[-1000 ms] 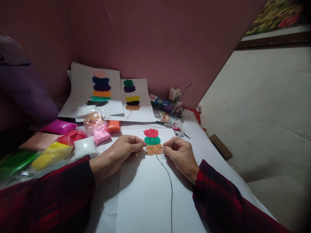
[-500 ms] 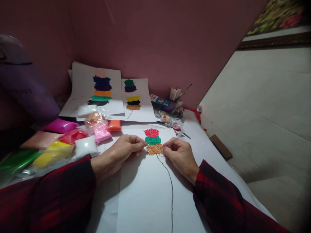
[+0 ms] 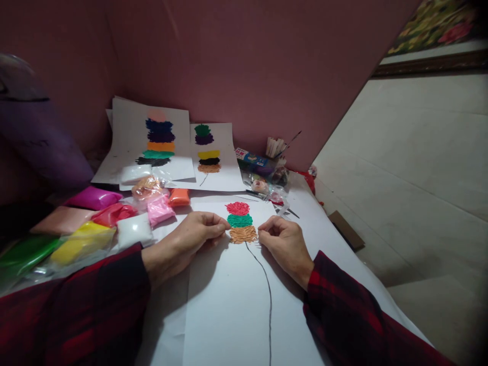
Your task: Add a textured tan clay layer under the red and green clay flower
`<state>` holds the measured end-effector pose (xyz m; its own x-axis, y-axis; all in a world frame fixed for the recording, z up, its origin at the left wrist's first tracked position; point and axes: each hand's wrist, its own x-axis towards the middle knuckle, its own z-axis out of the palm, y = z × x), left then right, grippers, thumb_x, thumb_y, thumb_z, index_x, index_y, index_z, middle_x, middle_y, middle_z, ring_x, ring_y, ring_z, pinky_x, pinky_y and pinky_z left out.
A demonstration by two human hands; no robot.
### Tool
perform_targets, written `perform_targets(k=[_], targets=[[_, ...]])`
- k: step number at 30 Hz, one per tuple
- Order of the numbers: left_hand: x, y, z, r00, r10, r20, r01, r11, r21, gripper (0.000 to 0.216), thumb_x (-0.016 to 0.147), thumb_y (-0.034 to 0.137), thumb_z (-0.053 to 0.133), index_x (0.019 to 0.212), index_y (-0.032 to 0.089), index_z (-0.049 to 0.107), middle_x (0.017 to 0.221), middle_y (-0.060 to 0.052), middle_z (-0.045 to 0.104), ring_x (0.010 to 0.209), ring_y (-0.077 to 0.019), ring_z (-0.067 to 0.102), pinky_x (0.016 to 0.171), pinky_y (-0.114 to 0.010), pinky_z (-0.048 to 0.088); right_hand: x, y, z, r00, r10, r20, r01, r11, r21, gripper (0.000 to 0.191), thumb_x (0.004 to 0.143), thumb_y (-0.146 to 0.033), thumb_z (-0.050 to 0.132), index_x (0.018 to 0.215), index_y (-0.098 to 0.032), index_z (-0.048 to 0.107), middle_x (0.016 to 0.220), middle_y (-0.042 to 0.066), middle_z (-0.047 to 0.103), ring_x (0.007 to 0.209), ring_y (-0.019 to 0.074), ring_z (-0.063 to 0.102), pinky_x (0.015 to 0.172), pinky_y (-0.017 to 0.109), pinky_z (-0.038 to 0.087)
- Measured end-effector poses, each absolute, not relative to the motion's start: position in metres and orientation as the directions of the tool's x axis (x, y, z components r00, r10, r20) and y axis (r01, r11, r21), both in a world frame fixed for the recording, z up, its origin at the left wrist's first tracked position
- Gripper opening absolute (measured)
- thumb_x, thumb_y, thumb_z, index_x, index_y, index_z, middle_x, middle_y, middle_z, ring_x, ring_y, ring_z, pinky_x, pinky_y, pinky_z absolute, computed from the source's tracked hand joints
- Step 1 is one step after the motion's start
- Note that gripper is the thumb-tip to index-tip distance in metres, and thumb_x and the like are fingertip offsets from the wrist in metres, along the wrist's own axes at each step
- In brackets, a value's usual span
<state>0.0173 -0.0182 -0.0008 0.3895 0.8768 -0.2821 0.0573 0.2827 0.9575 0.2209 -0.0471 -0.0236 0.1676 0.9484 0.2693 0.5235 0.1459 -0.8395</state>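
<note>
– Right hand (image 3: 287,244) has shifted slightly right since half a second ago. Left hand (image 3: 190,239) looks parked. Same plaid sleeves, red and black.
– Where's the work?
– Between the hands, on a long white paper sheet (image 3: 224,310). Three textured, clay-like bands stacked near its far edge: rough red oval (image 3: 238,208), narrow green band (image 3: 240,220), wider tan band with wavy ridges (image 3: 243,235). Thin black curved line (image 3: 269,290) runs from the tan one toward the near side.
– Hand states?
– Left: thumb and forefinger tips pinched together at the tan band's upper left edge. Can't make out anything between them; contact with the band unclear too. Right: fingers curled, tips just beside the tan band's right edge. Pale translucent strip (image 3: 283,208) shows right behind it; from where I'm standing can't tell if it's gripped.
– Clearance?
– Left is tight: puffy white plastic packet (image 3: 134,231) sits near the wrist, glossy pink packet (image 3: 160,209) and small orange packet (image 3: 179,197) beyond. Right is better: bare white table covering (image 3: 324,229) out to the slanting table edge. Near side, sheet's open, only the black line crossing it.
</note>
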Motion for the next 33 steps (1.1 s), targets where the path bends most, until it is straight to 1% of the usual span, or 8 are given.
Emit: perform_targets(k=[8, 19, 26, 33], targets=[[0.0172, -0.0185, -0.0016, 0.392, 0.871, -0.296, 0.064, 0.296, 0.953, 0.022, 0.069, 0.031, 0.068, 0.079, 0.013, 0.061, 0.052, 0.003, 0.047, 0.047, -0.0072, 0.034, 0.047, -0.023, 0.018, 0.2209, -0.0473, -0.0203, 0.186, 0.947, 0.262, 0.543, 0.123, -0.831, 0.006, 0.062, -0.013, 0.056, 0.060, -0.016, 0.060, 0.048, -0.002, 0.054, 0.045, 0.0112, 0.047, 0.044, 0.023, 0.036], [0.0176, -0.0205, 0.0031, 0.382, 0.877, -0.291, 0.061, 0.291, 0.955, 0.022, 0.069, 0.032, 0.068, 0.079, 0.013, 0.062, 0.054, 0.003, 0.048, 0.048, -0.0077, 0.036, 0.048, -0.022, 0.021, 0.2219, -0.0465, -0.0184, 0.236, 0.934, 0.269, 0.564, 0.093, -0.820, 0.006, 0.058, -0.013, 0.055, 0.057, -0.016, 0.059, 0.048, -0.003, 0.052, 0.046, 0.0115, 0.045, 0.045, 0.024, 0.035], [0.0182, -0.0202, 0.0034, 0.380, 0.876, -0.296, 0.055, 0.298, 0.953, 0.017, 0.072, 0.027, 0.066, 0.080, 0.012, 0.062, 0.054, 0.003, 0.047, 0.049, -0.0071, 0.035, 0.048, -0.022, 0.021, 0.2228, -0.0469, -0.0197, 0.261, 0.927, 0.268, 0.560, 0.081, -0.824, 0.006, 0.059, -0.013, 0.054, 0.056, -0.017, 0.059, 0.048, -0.003, 0.052, 0.046, 0.0116, 0.045, 0.045, 0.024, 0.035], [0.0165, -0.0188, 0.0002, 0.394, 0.873, -0.287, 0.064, 0.285, 0.956, 0.017, 0.073, 0.026, 0.065, 0.083, 0.012, 0.062, 0.055, 0.003, 0.048, 0.050, -0.0071, 0.035, 0.049, -0.022, 0.020, 0.2235, -0.0463, -0.0238, 0.281, 0.917, 0.282, 0.463, 0.127, -0.877, 0.005, 0.062, -0.014, 0.056, 0.059, -0.018, 0.057, 0.045, -0.005, 0.049, 0.040, 0.0096, 0.042, 0.041, 0.023, 0.032]])
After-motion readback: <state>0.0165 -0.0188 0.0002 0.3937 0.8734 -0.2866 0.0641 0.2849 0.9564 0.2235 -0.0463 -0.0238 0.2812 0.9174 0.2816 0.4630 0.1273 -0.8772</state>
